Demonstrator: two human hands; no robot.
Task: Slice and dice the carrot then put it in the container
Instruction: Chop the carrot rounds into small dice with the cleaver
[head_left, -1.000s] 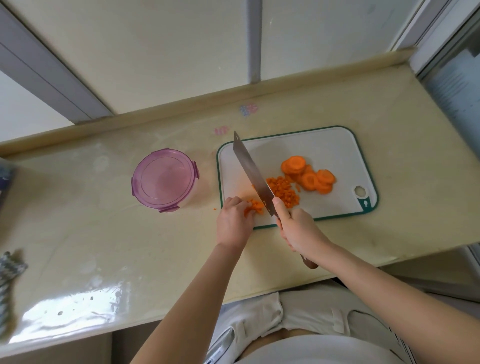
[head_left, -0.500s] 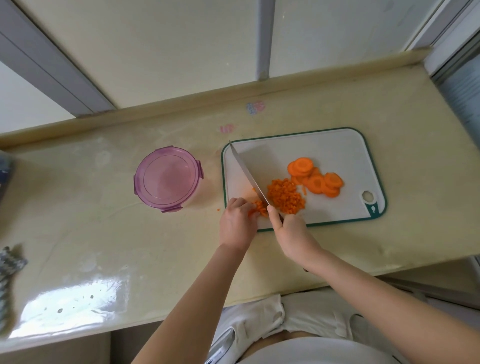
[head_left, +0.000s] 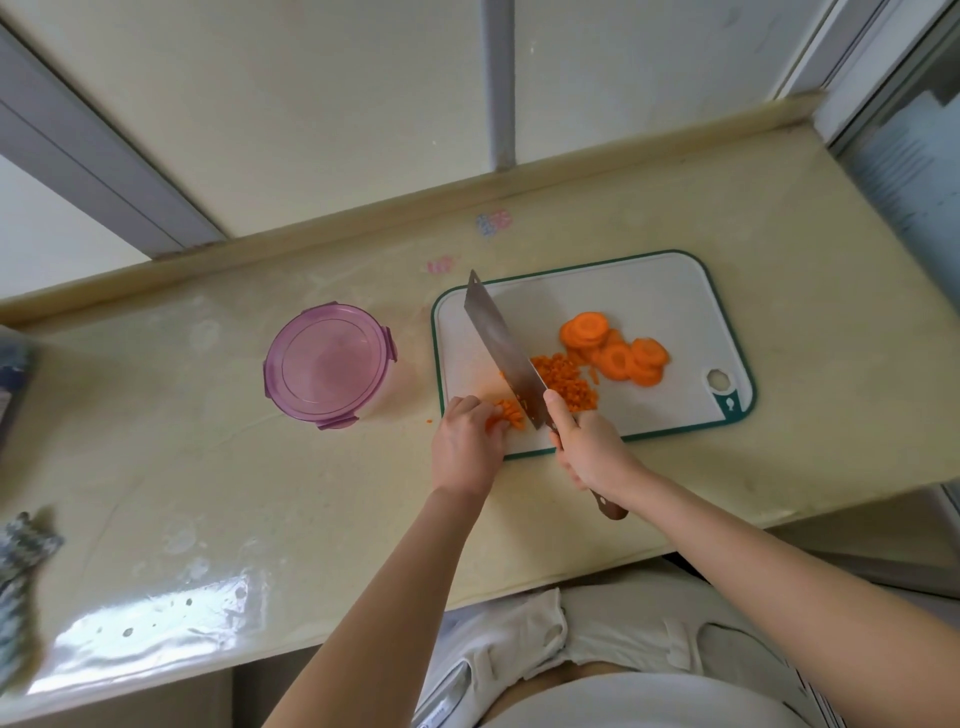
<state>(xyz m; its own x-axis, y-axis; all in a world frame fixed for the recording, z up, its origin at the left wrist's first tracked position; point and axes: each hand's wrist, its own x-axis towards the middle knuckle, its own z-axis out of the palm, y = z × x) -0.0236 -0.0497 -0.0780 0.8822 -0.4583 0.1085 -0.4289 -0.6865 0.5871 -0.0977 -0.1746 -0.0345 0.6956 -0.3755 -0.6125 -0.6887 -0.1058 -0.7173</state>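
Note:
A white cutting board with a green rim lies on the counter. On it are round carrot slices at the right and a pile of diced carrot in the middle. My left hand pinches a small bunch of carrot pieces at the board's near-left corner. My right hand grips the handle of a cleaver, index finger along the blade's spine. The blade is lifted, just right of the held pieces. A round container with a purple lid stands left of the board, lid on.
The beige counter ends at a low ledge against the wall behind. A patterned cloth and a dark object sit at the far left edge. A small carrot crumb lies on the counter left of the board.
The cleaver blade came down onto the held carrot pieces half a second ago and has now risen again. My left hand stays on the pieces.

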